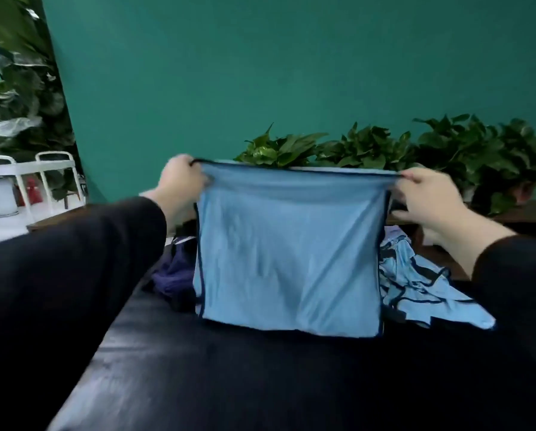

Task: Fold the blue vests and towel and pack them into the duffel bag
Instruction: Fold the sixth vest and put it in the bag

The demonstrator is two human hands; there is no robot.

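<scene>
A light blue vest [288, 250] with dark trim hangs stretched in the air above the black surface [229, 377]. My left hand [181, 178] grips its top left corner and my right hand [425, 197] pinches its top right corner. Its lower hem just reaches the surface. Another light blue vest [416, 284] lies crumpled on the right behind it. A dark navy fabric item [175, 269] sits at the left, partly hidden by the held vest; whether it is the bag or the towel I cannot tell.
Potted green plants [369, 147] line the back along a teal wall. A white metal rack [27, 181] with a white container stands at the far left beside large leaves. The glossy black surface stretches toward me.
</scene>
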